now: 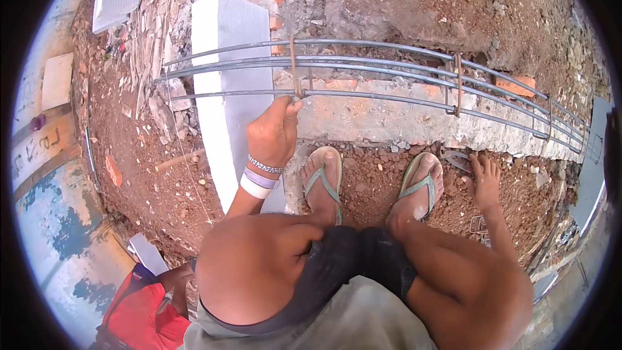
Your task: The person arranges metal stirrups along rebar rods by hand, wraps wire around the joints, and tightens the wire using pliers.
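A rebar cage [372, 94] of long grey bars with brown square stirrups lies across a concrete and brick footing. My left hand [271, 135], with a bracelet and wristbands, is closed at the lower corner of a stirrup [293, 68], where it meets the nearest bar. Down to the right, my right hand [486, 180] rests over the soil with its fingers spread. Beside its thumb lies a pair of pincers [455, 159], close to or touching the hand; I cannot tell which. Under the cage's left end stands a white block [233, 58].
The footing [363, 116] runs left to right before my sandalled feet. A brick [516, 85] sits behind the cage's right part. Small wire pieces [479, 225] lie near my right forearm. At lower left is another person in a red shirt [146, 314]. A grey board [591, 162] stands far right.
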